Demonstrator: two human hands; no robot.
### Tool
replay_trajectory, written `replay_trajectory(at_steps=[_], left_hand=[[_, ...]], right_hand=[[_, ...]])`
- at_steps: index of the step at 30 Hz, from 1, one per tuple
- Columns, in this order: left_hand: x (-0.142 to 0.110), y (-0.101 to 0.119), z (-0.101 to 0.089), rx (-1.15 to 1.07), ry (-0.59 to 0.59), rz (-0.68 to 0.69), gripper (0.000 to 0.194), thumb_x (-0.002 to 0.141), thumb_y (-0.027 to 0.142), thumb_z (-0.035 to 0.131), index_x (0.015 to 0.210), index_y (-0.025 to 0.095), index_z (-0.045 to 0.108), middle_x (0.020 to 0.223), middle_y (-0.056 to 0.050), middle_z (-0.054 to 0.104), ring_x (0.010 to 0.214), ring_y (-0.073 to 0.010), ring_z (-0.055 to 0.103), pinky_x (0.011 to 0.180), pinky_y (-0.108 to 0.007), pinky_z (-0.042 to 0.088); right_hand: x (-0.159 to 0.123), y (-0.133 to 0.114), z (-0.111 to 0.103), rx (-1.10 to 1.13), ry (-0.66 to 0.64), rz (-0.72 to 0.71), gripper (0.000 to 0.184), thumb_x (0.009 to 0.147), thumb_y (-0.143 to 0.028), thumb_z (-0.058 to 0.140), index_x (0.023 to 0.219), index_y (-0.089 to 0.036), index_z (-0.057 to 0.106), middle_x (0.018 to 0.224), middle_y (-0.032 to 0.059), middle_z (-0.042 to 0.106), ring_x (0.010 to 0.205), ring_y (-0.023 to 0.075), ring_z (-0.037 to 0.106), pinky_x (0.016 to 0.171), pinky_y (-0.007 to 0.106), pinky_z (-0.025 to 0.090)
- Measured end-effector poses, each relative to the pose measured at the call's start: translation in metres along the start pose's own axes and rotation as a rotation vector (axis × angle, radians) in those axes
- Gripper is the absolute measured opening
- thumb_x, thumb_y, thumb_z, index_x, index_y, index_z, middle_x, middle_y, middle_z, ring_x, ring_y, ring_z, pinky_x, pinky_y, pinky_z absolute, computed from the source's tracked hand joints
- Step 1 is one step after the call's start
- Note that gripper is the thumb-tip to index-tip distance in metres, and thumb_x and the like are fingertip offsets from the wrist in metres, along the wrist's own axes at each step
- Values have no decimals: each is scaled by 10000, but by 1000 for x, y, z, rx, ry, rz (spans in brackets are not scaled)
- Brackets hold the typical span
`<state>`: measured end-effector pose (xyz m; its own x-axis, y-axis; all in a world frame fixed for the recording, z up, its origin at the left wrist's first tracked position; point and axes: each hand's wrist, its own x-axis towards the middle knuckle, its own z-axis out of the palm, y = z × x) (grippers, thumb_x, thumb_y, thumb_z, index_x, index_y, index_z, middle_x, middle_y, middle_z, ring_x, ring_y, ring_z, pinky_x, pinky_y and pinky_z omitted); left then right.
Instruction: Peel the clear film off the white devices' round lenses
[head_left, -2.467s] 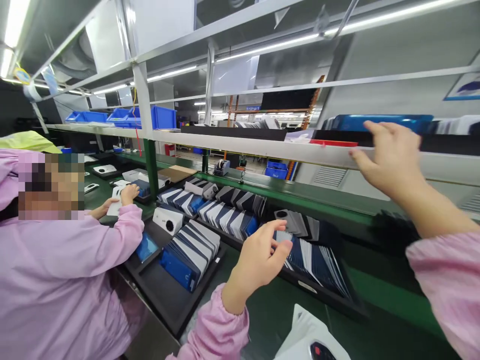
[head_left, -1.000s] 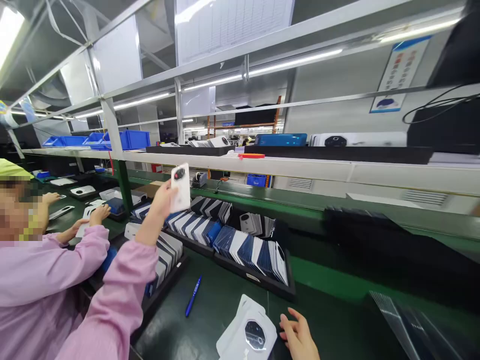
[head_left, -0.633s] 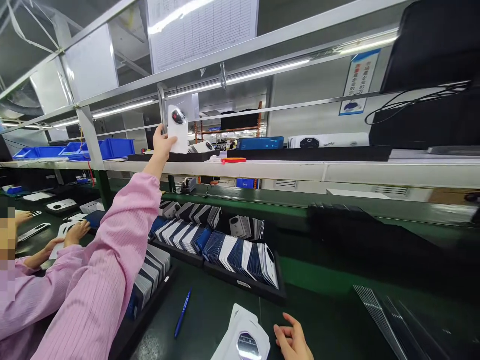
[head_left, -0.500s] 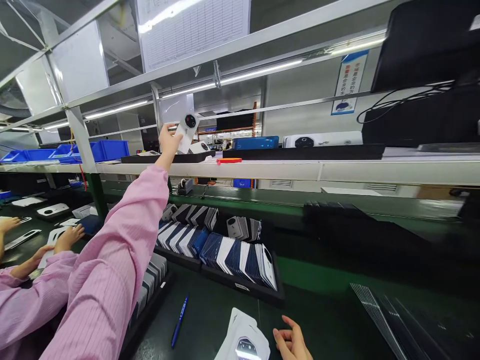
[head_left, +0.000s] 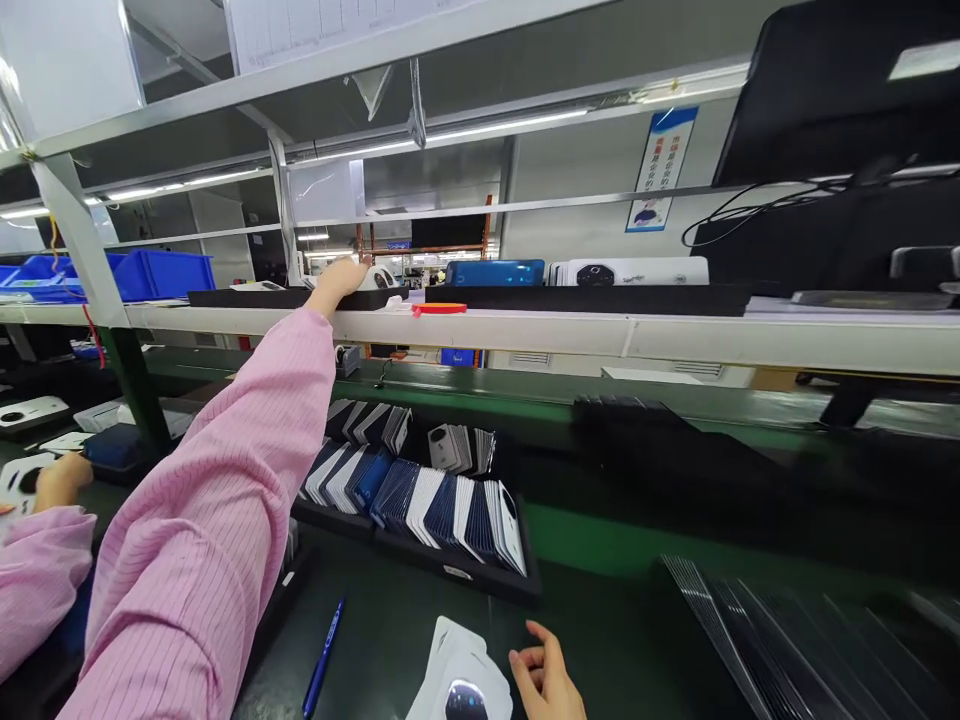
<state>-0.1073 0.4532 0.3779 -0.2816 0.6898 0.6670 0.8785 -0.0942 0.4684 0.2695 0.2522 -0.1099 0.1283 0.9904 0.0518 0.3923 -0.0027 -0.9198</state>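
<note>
My left hand [head_left: 341,285] reaches up to a low black tray [head_left: 262,298] on the shelf. Its fingertips are mostly hidden, so whether they still hold a panel cannot be told. Just right of it, a white phone back panel [head_left: 381,278] with a dark round camera area shows in the tray. Low in the view is my right hand [head_left: 551,675], loosely curled with thumb and index finger apart, holding nothing. To its left, a small pile of white phone back panels [head_left: 457,665] lies on the dark table.
Black trays [head_left: 457,572] of upright white and dark-blue panels stand mid-table. A blue pen [head_left: 324,660] lies left of the pile. Clear sheets [head_left: 712,630] are at right. A co-worker's hand [head_left: 64,480] works at left. The shelf edge [head_left: 525,328] crosses above the table.
My left hand has lowered from above the shelf tray down to it, and the white panel it held up is no longer plainly visible. The view has turned right. My right hand keeps its pose.
</note>
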Motion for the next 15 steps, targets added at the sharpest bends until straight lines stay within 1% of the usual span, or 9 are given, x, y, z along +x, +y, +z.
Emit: replay_trajectory(at_steps=[2,4,6,9,11,12,13,14,15], left_hand=[[-2,-1,0,58,-114,-28,744,1027,541,405,1563,27,363,1579,-270,240,1461,-436,252,1172,-592,154],[-6,-1,0,120,-120,-25,802,1010,622,380,1648,189,162,1648,-189,26,1500,-437,123,1149,-665,20],[-15,-2,1,160,-11,29,810,1010,642,367,1652,283,27,1647,-143,-137,1516,-420,18,1098,-707,-78],[-51,1,3,14,195,92,751,1029,549,423,1651,261,116,1642,-146,-81,1505,-385,-8,1096,-690,-101],[-99,4,6,-150,274,69,702,1024,445,474,1625,182,222,1610,-164,45,1477,-358,71,1151,-626,-43],[-131,5,9,-185,300,70,661,1036,376,450,1601,93,257,1568,-195,129,1452,-321,135,1200,-518,29],[-168,5,13,-211,307,113,602,1022,278,461,1539,2,325,1492,-217,244,1430,-240,210,1220,-358,83],[-209,4,17,-240,229,171,570,974,222,513,1481,-13,401,1419,-199,363,1385,-211,296,1206,-295,145],[-253,1,23,-290,74,201,511,947,230,519,1399,-6,488,1346,-190,447,1269,-216,409,1151,-296,276]], right_hand=[[6,5,-7,-14,-105,70,934,623,-778,383,1294,-128,368,895,57,547,772,215,562,835,344,459],[7,2,-12,-20,-84,56,940,618,-785,374,1290,-128,378,893,62,557,789,218,562,836,343,471],[4,-7,-14,-18,-64,54,947,603,-780,357,1274,-113,391,880,67,563,793,224,562,828,350,473],[-2,-24,-15,-32,-95,90,1003,540,-777,331,1255,-77,393,875,80,562,796,233,565,840,364,463],[-4,-30,-15,-58,-93,69,1007,549,-776,310,1258,-67,396,867,79,559,799,233,561,845,366,455],[-4,-30,-15,-74,-93,58,1011,554,-775,298,1268,-65,395,865,77,559,811,235,562,849,367,450],[-4,-30,-15,-91,-94,51,1012,560,-773,284,1276,-66,395,859,74,558,825,240,566,860,369,444],[-5,-28,-15,-110,-102,52,986,575,-761,272,1267,-71,407,848,72,556,841,246,573,870,372,437],[-6,-27,-16,-132,-121,59,909,617,-728,276,1234,-80,433,827,70,551,852,250,578,875,373,433]])
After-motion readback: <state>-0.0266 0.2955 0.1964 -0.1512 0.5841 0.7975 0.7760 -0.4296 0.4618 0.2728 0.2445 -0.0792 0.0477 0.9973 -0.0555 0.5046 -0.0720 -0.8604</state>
